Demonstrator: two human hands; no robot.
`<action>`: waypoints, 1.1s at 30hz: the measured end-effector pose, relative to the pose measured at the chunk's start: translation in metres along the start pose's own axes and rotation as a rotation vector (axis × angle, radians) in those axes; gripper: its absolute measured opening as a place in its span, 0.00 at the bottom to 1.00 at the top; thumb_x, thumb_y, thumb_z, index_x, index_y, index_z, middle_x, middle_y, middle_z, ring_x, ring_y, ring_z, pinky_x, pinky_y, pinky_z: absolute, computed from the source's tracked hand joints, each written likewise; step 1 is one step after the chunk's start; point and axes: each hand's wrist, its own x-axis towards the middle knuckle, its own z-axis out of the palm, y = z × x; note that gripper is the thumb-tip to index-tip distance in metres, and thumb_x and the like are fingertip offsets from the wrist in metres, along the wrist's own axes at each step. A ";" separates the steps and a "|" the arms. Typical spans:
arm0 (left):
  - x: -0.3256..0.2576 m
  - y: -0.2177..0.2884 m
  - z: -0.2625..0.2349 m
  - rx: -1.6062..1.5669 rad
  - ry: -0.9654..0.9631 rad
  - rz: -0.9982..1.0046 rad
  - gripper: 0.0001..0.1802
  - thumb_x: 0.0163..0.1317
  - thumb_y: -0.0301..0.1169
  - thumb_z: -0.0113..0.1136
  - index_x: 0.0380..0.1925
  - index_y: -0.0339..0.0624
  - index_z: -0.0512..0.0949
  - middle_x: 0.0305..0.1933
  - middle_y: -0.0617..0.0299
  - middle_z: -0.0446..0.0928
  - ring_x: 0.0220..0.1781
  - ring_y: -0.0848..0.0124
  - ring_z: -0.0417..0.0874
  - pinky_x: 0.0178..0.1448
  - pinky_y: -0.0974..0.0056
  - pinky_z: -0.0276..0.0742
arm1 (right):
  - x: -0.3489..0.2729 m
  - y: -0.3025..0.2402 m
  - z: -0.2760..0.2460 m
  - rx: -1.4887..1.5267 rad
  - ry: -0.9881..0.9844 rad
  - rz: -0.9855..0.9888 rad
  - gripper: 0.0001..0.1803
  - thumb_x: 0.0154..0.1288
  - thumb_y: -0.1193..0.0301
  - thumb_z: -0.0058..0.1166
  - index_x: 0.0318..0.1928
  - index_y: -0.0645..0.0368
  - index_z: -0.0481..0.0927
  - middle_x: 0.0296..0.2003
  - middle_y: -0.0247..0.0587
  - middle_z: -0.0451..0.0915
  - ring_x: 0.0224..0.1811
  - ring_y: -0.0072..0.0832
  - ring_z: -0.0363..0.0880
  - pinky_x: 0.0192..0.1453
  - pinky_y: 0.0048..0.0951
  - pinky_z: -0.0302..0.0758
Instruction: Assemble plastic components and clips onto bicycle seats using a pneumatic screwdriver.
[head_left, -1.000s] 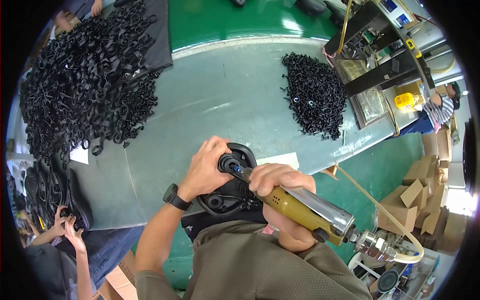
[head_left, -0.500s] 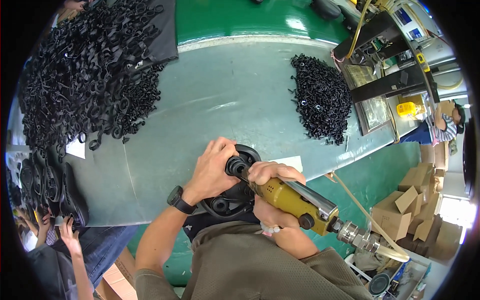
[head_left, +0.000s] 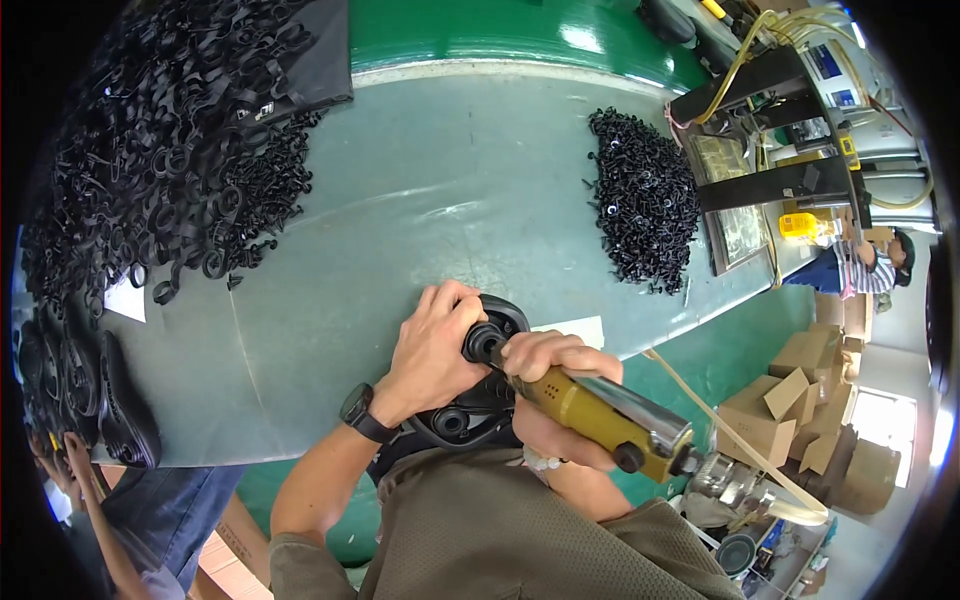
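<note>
At the table's near edge, my left hand (head_left: 432, 350) wraps its fingers over a black rubber clog-like shoe (head_left: 507, 312), beside a round black strap end (head_left: 482, 341). A second round piece (head_left: 451, 421) shows on the shoe's nearer side. My right hand (head_left: 550, 358) grips a gold air tool (head_left: 600, 415) with a silver lever along its top. The tool slants toward the shoe, its narrow front end at the round strap end. Exact contact at the tip is hard to make out. Both hands partly cover the shoe.
A heap of black straps (head_left: 170, 140) covers the far left. Black shoes (head_left: 127, 405) stand below it. Small black rivet-like fasteners (head_left: 645, 200) lie at the right, near a dark metal frame (head_left: 775, 185). An air hose (head_left: 735, 430) trails right. A co-worker's hand (head_left: 77, 458) shows lower left.
Both hands, the shoe and the air tool sit slightly farther right and lower in view. The tool's front end stays at the round strap end. The co-worker's raised hand at lower left has moved.
</note>
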 end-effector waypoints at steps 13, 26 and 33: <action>-0.004 -0.009 0.005 0.068 0.014 0.005 0.24 0.46 0.33 0.74 0.43 0.42 0.74 0.57 0.58 0.71 0.60 0.54 0.72 0.55 0.50 0.76 | 0.011 -0.021 -0.004 -0.246 -0.320 0.338 0.43 0.61 0.36 0.57 0.55 0.65 0.70 0.39 0.44 0.78 0.38 0.34 0.78 0.47 0.34 0.77; -0.014 -0.028 0.003 -0.195 0.567 -0.203 0.27 0.42 0.28 0.72 0.45 0.37 0.74 0.59 0.48 0.72 0.62 0.52 0.74 0.66 0.56 0.70 | 0.070 -0.094 -0.077 0.198 0.452 0.224 0.47 0.56 0.20 0.35 0.43 0.55 0.73 0.19 0.31 0.62 0.19 0.26 0.57 0.26 0.32 0.59; 0.002 -0.026 0.024 0.399 0.925 -0.104 0.33 0.54 0.37 0.73 0.56 0.35 0.71 0.57 0.45 0.67 0.59 0.48 0.69 0.62 0.49 0.68 | 0.010 -0.046 -0.136 0.072 0.549 0.210 0.44 0.62 0.24 0.35 0.48 0.56 0.70 0.21 0.38 0.69 0.21 0.31 0.66 0.31 0.35 0.69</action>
